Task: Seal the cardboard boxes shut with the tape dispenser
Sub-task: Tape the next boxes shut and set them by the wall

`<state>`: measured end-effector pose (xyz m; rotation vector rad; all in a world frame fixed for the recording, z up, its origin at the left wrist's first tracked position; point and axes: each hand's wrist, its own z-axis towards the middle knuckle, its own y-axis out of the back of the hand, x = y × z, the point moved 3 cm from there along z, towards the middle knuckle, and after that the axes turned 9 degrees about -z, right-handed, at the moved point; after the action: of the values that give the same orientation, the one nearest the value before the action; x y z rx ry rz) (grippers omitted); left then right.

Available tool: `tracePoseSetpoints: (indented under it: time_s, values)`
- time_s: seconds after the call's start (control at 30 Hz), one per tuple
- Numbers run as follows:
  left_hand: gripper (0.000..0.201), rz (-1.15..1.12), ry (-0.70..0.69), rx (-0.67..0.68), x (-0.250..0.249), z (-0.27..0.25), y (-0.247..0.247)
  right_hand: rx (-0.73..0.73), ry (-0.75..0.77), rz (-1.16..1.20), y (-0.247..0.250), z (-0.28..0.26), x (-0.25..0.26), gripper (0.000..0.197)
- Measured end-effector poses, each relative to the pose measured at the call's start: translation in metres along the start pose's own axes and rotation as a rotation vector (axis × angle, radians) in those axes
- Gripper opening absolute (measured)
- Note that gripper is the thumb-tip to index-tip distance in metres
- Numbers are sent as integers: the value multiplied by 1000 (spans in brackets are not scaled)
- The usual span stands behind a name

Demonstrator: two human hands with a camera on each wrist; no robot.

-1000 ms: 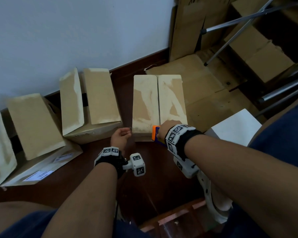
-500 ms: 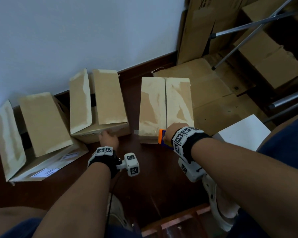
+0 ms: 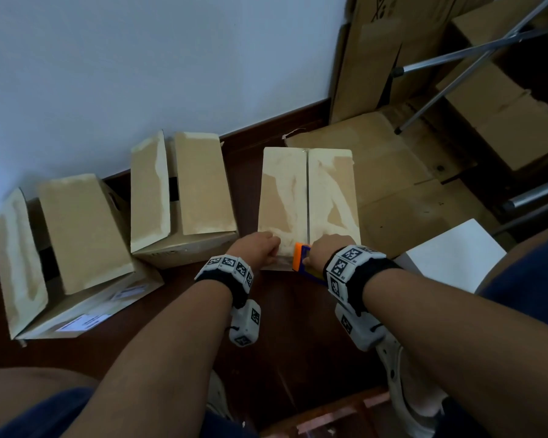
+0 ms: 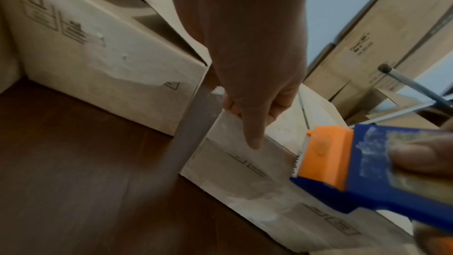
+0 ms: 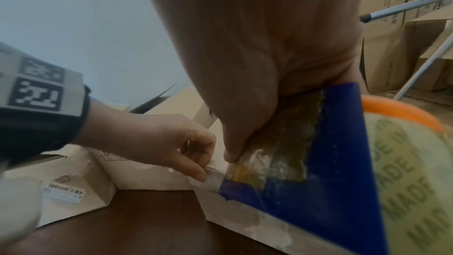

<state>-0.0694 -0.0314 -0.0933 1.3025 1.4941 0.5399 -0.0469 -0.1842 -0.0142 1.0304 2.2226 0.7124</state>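
Observation:
Three cardboard boxes stand on the dark floor. The right box point(image 3: 307, 197) has both flaps down and meeting at a centre seam. My right hand point(image 3: 329, 251) grips a blue and orange tape dispenser point(image 3: 301, 257) at this box's near edge, over the seam. The dispenser's orange toothed end point(image 4: 323, 152) lies against the box's front top edge. Its tape roll point(image 5: 412, 181) shows behind my palm. My left hand point(image 3: 260, 248) holds the same near edge just left of the dispenser, fingers curled over the top, thumb point(image 4: 255, 139) on the front face. The middle box point(image 3: 184, 200) and left box point(image 3: 67, 248) have raised flaps.
A white wall with a dark skirting runs behind the boxes. Flattened cardboard point(image 3: 393, 184) and stacked boxes point(image 3: 503, 115) lie to the right, with metal legs point(image 3: 456, 74) crossing over them. A white sheet point(image 3: 450, 263) lies by my right knee. A shoe point(image 3: 402, 390) shows below my right arm.
My left hand has moved right from the middle box's front to the closed box's near edge. The right hand with the dispenser has stayed at that edge.

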Motion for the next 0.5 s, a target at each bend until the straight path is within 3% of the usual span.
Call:
tracePoseSetpoints:
  time_s: [0.13,0.37,0.5]
  values:
    - [22,108,-11,86,2,9,2,44,-83,83,4,5,1,31]
    - [35,201,-7,153,-4,17,5,-101,39,189,4,-4,-7,37]
    - [30,285,17,122,-9,20,4,38,-125,71,9,2,3,21]
